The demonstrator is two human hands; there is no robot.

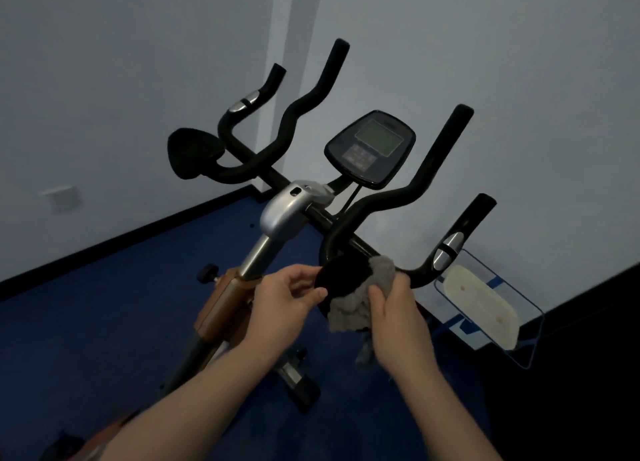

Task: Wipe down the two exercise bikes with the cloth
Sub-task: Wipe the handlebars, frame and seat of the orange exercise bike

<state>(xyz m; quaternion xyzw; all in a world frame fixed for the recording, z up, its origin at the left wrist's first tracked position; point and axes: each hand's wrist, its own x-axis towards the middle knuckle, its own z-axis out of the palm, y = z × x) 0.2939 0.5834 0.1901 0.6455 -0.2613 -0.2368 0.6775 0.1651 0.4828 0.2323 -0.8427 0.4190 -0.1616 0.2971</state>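
Room: blue carpeted floor is lying under pale walls.
Left hand: is pinching black round elbow pad.
Right hand: is gripping grey fluffy cloth against it.

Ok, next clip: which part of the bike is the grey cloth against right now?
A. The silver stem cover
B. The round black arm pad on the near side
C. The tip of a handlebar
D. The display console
B: the cloth is bunched against the near black arm pad, held there by the right hand, while the left hand pinches the pad's other edge.
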